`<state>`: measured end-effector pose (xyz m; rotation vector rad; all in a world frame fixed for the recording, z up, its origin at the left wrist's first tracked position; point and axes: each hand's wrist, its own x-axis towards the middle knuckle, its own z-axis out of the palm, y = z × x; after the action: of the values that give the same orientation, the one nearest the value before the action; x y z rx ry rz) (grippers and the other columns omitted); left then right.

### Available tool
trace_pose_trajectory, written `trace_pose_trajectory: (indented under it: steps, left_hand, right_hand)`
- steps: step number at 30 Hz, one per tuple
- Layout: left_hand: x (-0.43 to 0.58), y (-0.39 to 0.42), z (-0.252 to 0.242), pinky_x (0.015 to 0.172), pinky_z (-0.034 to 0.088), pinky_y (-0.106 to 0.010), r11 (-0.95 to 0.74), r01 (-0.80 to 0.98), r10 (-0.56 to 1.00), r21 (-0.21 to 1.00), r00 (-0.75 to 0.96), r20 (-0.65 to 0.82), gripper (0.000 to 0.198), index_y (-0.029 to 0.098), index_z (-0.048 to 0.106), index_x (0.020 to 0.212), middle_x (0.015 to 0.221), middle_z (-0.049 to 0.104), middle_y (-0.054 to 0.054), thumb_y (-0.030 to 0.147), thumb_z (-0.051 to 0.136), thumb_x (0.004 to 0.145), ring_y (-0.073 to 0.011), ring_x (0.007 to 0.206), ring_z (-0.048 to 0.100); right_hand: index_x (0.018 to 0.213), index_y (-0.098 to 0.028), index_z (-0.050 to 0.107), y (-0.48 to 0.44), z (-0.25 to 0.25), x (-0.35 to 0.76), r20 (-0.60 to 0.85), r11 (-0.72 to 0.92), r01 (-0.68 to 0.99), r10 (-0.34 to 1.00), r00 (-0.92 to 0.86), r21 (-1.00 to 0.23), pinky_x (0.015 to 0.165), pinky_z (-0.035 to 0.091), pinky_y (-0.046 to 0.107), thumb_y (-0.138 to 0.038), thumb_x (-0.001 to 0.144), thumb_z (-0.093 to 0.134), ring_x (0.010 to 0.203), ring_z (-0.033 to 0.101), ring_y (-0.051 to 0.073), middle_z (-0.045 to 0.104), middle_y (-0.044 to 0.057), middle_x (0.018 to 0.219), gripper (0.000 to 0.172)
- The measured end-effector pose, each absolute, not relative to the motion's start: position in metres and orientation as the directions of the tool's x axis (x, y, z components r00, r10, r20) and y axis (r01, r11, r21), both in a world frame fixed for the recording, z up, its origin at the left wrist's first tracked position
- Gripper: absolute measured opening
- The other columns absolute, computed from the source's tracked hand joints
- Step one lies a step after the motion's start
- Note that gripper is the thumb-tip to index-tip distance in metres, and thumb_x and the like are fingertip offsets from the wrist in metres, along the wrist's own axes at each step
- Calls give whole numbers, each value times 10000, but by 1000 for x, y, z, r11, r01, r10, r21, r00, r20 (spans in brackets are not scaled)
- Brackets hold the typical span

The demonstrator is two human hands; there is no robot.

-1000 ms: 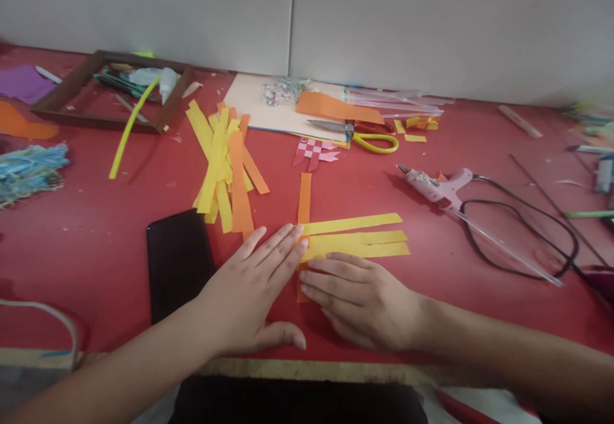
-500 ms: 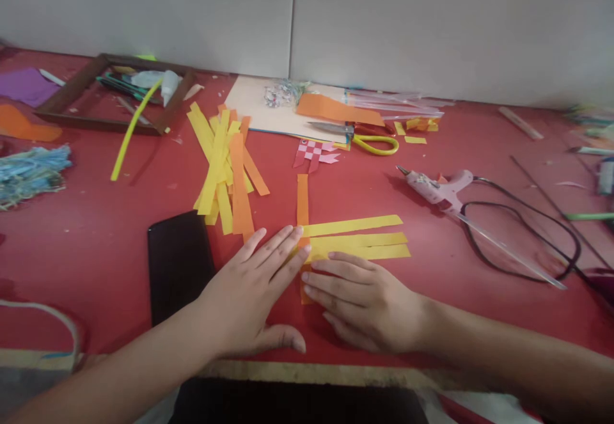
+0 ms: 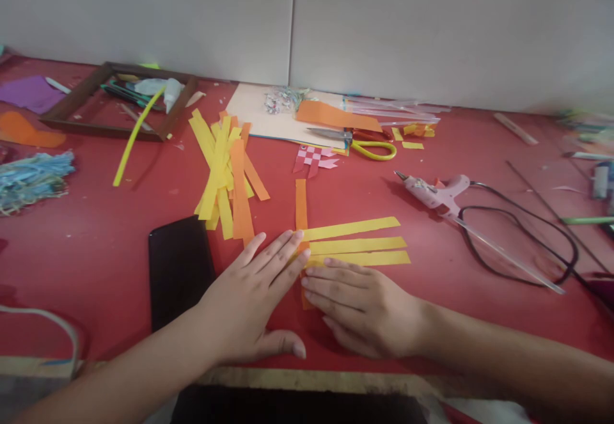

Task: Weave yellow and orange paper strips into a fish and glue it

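On the red table (image 3: 96,238), three yellow paper strips (image 3: 357,243) lie side by side, crossing an upright orange strip (image 3: 300,203). My left hand (image 3: 252,296) lies flat with fingers stretched out, its fingertips pressing on the crossing of the strips. Beside it, my right hand (image 3: 359,302) also lies flat, fingers together, on the lowest yellow strip and the lower end of the orange strip, which it partly hides. A loose pile of yellow and orange strips (image 3: 225,171) lies to the upper left of my hands.
A black phone (image 3: 177,267) lies left of my left hand. A pink glue gun (image 3: 434,190) with black cord (image 3: 522,232) lies at right. Yellow-handled scissors (image 3: 357,142), a small pink woven piece (image 3: 314,157), a cream sheet (image 3: 259,110), a wooden frame (image 3: 115,101) and blue yarn (image 3: 31,178) lie farther back.
The yellow strips now lie spaced more evenly apart. Both hands stay flat on the crossing; the view has shifted slightly down.
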<state>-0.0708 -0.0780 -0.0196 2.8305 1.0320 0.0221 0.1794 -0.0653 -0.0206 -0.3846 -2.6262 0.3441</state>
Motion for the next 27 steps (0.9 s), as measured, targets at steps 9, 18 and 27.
trace_pose_trajectory:
  steps: [9,18,27]
  left_hand:
    - [-72,-77,-22,1175,-96,-453,-762,638,641,115,767,-7,1084,59,300,1516,1607,190,-190,861,192,796,-314,1507,136]
    - [-73,-78,-23,1182,-119,-441,-761,635,640,130,768,-7,1094,47,239,1533,1615,168,-158,856,154,801,-278,1517,85]
    - [-72,-77,-21,1180,-130,-442,-759,636,639,140,769,-30,1092,58,206,1545,1614,188,-160,856,146,802,-276,1521,68]
  right_hand:
    - [1161,-59,661,-65,-22,177,383,943,232,312,-870,-240,1158,378,438,-182,842,561,1294,551,248,718,118,1191,356]
    - [1133,-104,683,-61,-16,174,396,944,251,319,-861,-215,1145,366,394,-200,866,544,1201,594,232,727,83,1181,316]
    - [1002,-149,670,-36,-6,169,491,882,229,427,-759,-412,905,519,402,-236,865,565,977,666,217,749,106,1015,193]
